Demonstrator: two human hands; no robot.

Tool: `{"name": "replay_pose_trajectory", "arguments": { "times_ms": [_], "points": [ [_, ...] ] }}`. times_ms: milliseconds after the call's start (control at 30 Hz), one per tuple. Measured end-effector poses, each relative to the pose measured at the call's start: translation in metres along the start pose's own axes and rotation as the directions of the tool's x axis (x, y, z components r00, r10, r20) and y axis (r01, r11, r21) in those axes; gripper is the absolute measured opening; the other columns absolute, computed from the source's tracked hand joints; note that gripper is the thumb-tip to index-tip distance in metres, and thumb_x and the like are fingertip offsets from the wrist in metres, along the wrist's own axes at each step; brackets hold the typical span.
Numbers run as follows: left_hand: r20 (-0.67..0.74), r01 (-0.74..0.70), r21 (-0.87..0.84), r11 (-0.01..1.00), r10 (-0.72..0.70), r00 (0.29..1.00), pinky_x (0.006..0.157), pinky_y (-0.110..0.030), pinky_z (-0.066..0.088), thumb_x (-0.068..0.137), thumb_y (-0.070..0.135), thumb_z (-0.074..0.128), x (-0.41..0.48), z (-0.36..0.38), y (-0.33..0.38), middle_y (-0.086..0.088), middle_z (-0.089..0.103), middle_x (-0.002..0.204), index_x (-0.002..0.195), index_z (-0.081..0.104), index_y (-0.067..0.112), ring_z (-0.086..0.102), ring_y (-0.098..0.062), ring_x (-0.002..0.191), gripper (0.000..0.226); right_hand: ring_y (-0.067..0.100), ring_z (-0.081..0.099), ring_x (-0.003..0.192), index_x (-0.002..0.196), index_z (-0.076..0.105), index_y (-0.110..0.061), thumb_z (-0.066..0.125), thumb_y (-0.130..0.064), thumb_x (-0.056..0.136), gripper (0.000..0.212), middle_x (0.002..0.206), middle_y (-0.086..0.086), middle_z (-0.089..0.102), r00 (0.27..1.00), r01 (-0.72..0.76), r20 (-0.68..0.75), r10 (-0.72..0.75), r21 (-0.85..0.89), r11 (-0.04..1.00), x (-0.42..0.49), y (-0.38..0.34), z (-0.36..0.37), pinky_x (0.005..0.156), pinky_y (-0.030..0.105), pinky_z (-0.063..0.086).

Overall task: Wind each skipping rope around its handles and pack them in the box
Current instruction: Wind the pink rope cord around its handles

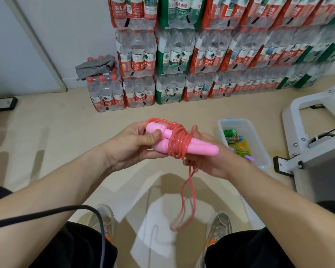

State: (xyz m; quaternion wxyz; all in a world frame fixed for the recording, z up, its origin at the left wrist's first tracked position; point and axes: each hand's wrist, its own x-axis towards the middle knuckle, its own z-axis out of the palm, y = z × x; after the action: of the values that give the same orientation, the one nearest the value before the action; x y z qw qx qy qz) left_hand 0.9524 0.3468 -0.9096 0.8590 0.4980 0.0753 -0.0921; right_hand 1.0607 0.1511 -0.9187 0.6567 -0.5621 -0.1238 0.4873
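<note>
Pink handles (201, 148) gripped by left hand (132, 146), right hand (211, 161) curled round red rope (179, 144), box (260, 146) nearby

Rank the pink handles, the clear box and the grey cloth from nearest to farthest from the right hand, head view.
1. pink handles: held in the right hand itself.
2. clear box: on the floor, just to its right.
3. grey cloth: far back left, on a bottle pack.

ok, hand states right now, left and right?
Left hand: closed on the pink handles, thumb on top.
Right hand: closed around the red rope wound on the handles; loose end hangs below.
</note>
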Motion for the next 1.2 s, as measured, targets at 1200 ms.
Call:
{"name": "replay_pose_trajectory", "arguments": {
  "times_ms": [1200],
  "points": [
    [-0.496, -0.143, 0.503, 0.852, 0.420, 0.760, 0.072, -0.029, 0.059, 0.092, 0.004, 0.068, 0.012, -0.008, 0.004, -0.005, 0.072, 0.101, 0.103, 0.066, 0.016, 0.071, -0.019, 0.088, 0.016, 0.017, 0.063, 0.061, 0.094, 0.069, -0.018, 0.047, -0.026, 0.101, 0.025, 0.075, 0.000, 0.069, 0.981, -0.192, -0.185, 0.058, -0.887, 0.420, 0.001, 0.023, 0.005, 0.068, 0.042, 0.060]
  ]
}}
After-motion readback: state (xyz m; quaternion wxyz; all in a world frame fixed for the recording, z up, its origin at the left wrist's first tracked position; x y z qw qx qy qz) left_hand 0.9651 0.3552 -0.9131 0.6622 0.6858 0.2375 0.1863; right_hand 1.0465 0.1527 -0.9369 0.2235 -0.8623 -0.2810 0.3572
